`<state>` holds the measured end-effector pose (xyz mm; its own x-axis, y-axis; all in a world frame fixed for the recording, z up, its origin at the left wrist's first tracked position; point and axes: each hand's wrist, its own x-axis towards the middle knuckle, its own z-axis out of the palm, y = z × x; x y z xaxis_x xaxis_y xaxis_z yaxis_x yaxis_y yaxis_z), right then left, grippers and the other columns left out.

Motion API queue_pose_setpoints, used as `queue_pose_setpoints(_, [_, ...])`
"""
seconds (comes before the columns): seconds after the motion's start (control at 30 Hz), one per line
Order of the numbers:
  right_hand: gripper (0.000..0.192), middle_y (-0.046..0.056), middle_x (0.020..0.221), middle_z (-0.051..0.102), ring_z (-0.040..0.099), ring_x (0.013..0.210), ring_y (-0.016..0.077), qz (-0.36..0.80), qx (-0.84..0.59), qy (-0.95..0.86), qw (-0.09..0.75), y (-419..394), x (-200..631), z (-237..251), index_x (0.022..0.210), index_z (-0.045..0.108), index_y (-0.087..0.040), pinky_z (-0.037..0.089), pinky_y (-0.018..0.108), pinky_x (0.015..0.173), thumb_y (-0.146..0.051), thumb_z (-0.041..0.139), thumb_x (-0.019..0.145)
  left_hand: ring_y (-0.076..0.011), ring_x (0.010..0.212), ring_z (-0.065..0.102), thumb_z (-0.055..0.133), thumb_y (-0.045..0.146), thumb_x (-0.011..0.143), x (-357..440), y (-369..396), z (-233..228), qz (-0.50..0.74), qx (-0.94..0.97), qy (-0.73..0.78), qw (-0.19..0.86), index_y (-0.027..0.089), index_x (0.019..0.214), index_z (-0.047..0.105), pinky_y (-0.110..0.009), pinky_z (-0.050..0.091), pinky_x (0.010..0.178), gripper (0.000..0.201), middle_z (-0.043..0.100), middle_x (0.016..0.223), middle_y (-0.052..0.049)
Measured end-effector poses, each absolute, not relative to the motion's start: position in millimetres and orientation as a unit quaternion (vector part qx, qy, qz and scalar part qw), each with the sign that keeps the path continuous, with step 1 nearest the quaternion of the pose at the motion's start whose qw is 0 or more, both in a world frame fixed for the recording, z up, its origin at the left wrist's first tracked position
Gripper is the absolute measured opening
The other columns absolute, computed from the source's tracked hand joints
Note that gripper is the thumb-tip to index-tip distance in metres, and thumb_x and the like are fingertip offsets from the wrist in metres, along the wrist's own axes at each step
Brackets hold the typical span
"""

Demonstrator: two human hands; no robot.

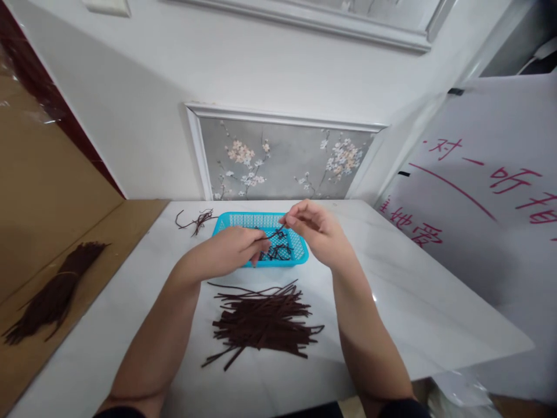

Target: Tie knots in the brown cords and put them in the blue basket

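Note:
Above a blue plastic basket, my left hand and my right hand hold one thin dark brown strip between them. The fingers of my left hand are closed on one part of it. My right thumb and fingertips pinch its other part, a little higher. Several short, curled brown pieces lie in the basket, partly hidden by my left hand. Nearer to me, a loose pile of long brown strips lies on the white table, apart from both hands.
A small tangle of brown strips lies left of the basket. On cardboard at the far left rests a tied brown bundle. A wall with a framed floral panel stands behind the table; a white board with red writing is at right.

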<state>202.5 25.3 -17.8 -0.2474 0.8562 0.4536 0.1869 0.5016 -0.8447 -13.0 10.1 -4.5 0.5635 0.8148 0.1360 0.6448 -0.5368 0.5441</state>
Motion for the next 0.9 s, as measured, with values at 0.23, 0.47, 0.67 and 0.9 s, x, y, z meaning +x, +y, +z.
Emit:
queue_pose_setpoints(0.23, [0.03, 0.009, 0.118, 0.071, 0.067, 0.102, 0.0241, 0.161, -0.469, -0.773, 0.396, 11, 221, -8, 0.117, 0.065, -0.022, 0.052, 0.043, 0.088, -0.031, 0.06, 0.089, -0.0135, 0.06, 0.043, 0.035, 0.053, 0.099, -15, 3, 7, 0.208, 0.834, 0.435, 0.27, 0.022, 0.072, 0.045, -0.027, 0.036, 0.054, 0.042, 0.045, 0.066, 0.002])
queue_pose_setpoints(0.47, [0.021, 0.0, 0.086, 0.079, 0.072, 0.081, 0.0193, 0.246, -0.384, -0.824, 0.336, 0, 200, -2, 0.09, 0.078, -0.026, 0.052, 0.033, 0.078, -0.032, 0.059, 0.092, -0.0133, 0.064, 0.046, 0.04, 0.054, 0.097, -16, 8, 4, 0.219, 0.829, 0.432, 0.279, 0.021, 0.081, 0.058, -0.026, 0.036, 0.057, 0.041, 0.051, 0.071, 0.002])
queue_pose_setpoints(0.67, [0.022, 0.001, 0.076, 0.069, 0.059, 0.069, 0.0135, 0.334, -0.365, -0.799, 0.341, 21, 208, -9, 0.082, 0.071, -0.019, 0.044, 0.028, 0.067, -0.038, 0.063, 0.088, -0.0172, 0.085, 0.06, 0.053, 0.051, 0.094, -27, 23, -3, 0.279, 0.791, 0.366, 0.403, 0.019, 0.086, 0.067, -0.027, 0.047, 0.072, 0.035, 0.067, 0.089, -0.005])
queue_pose_setpoints(0.9, [0.029, -0.001, 0.077, 0.061, 0.053, 0.072, 0.012, 0.508, -0.263, -0.687, 0.449, 39, 204, -24, 0.078, 0.063, -0.02, 0.043, 0.027, 0.072, -0.047, 0.067, 0.086, -0.0162, 0.089, 0.067, 0.068, 0.038, 0.087, -10, 43, -20, 0.499, 0.568, 0.217, 0.618, 0.015, 0.065, 0.066, -0.026, 0.055, 0.078, 0.031, 0.073, 0.107, -0.01])
